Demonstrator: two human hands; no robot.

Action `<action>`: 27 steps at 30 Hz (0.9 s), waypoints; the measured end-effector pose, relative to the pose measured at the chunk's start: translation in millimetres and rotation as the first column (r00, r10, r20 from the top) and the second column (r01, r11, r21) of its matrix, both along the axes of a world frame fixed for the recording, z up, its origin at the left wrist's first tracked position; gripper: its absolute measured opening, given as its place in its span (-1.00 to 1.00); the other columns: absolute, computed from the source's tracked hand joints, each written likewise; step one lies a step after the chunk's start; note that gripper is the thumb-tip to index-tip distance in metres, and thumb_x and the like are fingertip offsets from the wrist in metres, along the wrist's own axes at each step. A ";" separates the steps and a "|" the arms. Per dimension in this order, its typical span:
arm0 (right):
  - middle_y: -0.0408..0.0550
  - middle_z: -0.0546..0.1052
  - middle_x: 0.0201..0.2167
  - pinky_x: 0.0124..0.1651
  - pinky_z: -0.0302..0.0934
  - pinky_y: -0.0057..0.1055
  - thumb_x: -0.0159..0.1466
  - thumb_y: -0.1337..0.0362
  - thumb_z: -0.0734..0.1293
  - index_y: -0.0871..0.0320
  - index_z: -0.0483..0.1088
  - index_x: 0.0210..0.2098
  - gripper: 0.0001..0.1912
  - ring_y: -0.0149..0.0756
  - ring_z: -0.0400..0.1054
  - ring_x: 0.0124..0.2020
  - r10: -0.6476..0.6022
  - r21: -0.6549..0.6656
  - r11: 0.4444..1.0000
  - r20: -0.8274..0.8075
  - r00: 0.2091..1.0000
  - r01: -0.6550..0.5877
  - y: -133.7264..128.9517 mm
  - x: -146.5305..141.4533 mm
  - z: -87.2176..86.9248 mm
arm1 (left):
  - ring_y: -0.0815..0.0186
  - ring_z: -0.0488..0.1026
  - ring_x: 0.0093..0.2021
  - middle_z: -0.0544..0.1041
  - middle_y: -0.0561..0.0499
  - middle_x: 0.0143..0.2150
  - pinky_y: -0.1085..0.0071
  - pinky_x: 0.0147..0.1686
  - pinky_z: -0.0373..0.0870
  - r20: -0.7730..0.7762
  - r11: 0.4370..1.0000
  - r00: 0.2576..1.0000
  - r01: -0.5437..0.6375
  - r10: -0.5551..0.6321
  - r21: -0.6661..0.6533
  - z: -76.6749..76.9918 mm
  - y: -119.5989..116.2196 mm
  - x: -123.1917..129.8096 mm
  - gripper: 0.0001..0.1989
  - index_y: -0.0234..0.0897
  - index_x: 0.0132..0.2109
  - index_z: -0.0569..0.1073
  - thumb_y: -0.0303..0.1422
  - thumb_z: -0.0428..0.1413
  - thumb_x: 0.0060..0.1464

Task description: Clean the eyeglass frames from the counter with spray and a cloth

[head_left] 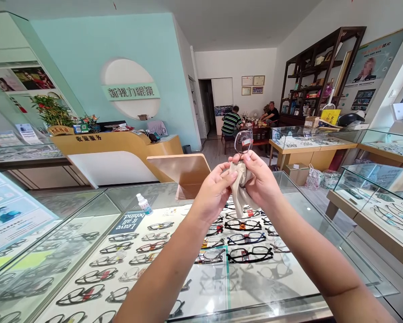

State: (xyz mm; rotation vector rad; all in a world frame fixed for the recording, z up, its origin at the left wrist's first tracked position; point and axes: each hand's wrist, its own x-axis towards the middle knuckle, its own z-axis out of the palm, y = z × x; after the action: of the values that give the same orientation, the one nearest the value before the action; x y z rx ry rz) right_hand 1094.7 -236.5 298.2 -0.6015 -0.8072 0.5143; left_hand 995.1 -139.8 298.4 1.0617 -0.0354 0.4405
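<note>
A pair of glasses (243, 141) is held up above the glass display case, one round lens upright with a red and white sticker showing. My left hand (215, 188) is closed with fingers and thumb pinching a beige cloth (241, 190) below the lens. My right hand (259, 177) has its thumb and fingers closed at the lower edge of the glasses, with the cloth against its palm. The cloth hangs down between both hands and covers the rest of the glasses.
Below is a glass case (201, 309) with rows of eyeglasses (250, 254). A white bottle (144, 204) stands on its left part, near a wooden-framed mirror stand (179, 168). Other display cases stand left and right. Two people sit at a far table.
</note>
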 end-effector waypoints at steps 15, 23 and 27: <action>-0.20 0.61 -0.24 -0.26 0.40 -0.45 0.20 0.08 0.65 0.05 0.48 -0.33 -0.68 -0.40 0.42 -0.33 0.045 0.006 0.999 -0.056 0.997 -0.045 -2.7 -0.2 2.6 | 0.29 0.57 -0.20 0.69 -0.08 -0.09 0.44 -0.18 0.47 0.079 0.935 0.997 -0.031 0.004 0.353 -13.1 1.6 6.0 -0.49 -0.25 0.15 0.64 -0.07 0.44 0.16; -0.16 0.63 -0.21 -0.11 0.46 -0.46 0.20 0.12 0.65 0.05 0.47 -0.32 -0.68 -0.35 0.49 -0.19 0.079 0.014 0.997 -0.085 0.993 -0.078 -2.2 -5.4 2.2 | 0.34 0.51 -0.26 0.67 -0.03 -0.17 0.48 -0.23 0.43 0.104 0.931 0.992 -0.101 0.069 0.351 -13.8 2.0 7.3 -0.53 -0.26 0.03 0.67 -0.06 0.47 0.10; -0.16 0.64 -0.20 -0.13 0.43 -0.49 0.22 0.12 0.64 0.05 0.46 -0.33 -0.69 -0.38 0.48 -0.19 0.069 0.007 0.998 -0.068 0.995 -0.069 -2.2 -5.0 1.6 | 0.37 0.44 -0.35 0.63 -0.02 -0.29 0.48 -0.31 0.35 0.044 0.924 0.997 -0.070 0.058 0.376 -12.1 4.5 6.2 -0.54 -0.31 -0.08 0.69 0.01 0.43 0.13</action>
State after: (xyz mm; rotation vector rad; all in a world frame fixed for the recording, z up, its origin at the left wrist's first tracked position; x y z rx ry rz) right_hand 1089.7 -238.7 299.8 -0.5506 -0.7664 0.5932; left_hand 1001.3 -135.3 286.3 1.4397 -0.1184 0.5231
